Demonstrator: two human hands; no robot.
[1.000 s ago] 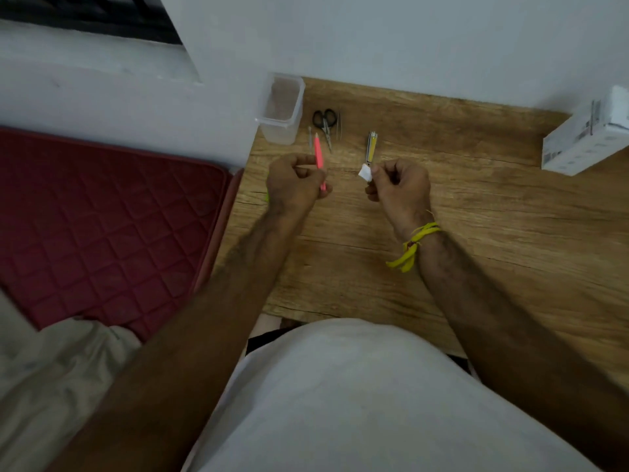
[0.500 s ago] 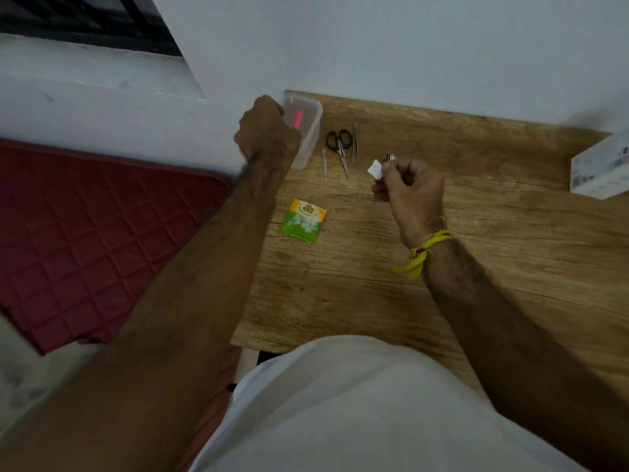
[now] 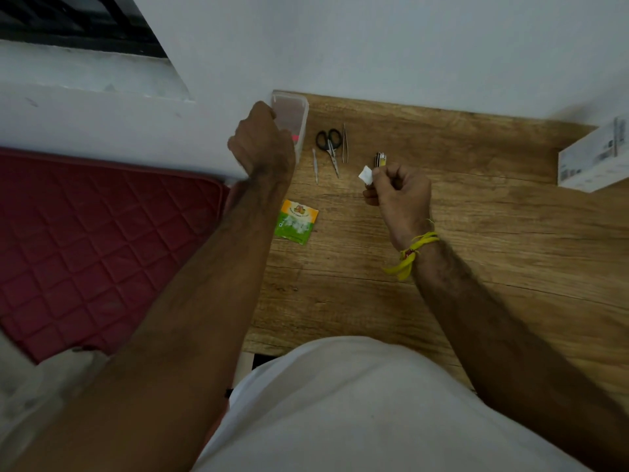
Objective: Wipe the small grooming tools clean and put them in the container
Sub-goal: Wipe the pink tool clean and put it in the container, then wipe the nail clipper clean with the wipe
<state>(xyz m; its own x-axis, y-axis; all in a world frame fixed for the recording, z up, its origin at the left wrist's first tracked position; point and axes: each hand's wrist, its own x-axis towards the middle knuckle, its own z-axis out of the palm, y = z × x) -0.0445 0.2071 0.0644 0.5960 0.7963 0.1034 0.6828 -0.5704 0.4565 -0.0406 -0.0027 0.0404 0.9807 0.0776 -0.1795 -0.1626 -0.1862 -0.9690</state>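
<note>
Scissors (image 3: 328, 143) with black handles lie on the wooden table (image 3: 476, 240), just right of the clear plastic container (image 3: 299, 110) that stands at the table's far left corner against the wall. A thin metal pick (image 3: 315, 165) lies on their left and slim tweezers (image 3: 345, 144) on their right, all three close together but apart. The left hand (image 3: 262, 141) is at the container's near end with its fingers curled over the rim; what they grip cannot be told, though something pink (image 3: 294, 137) shows inside beside them. The right hand (image 3: 398, 195), a yellow thread (image 3: 410, 253) tied at its wrist, pinches a small white wipe (image 3: 366, 174) above the table. A nail clipper (image 3: 380, 159) lies just beyond it. A green sachet (image 3: 296, 222) rests near the left forearm.
</note>
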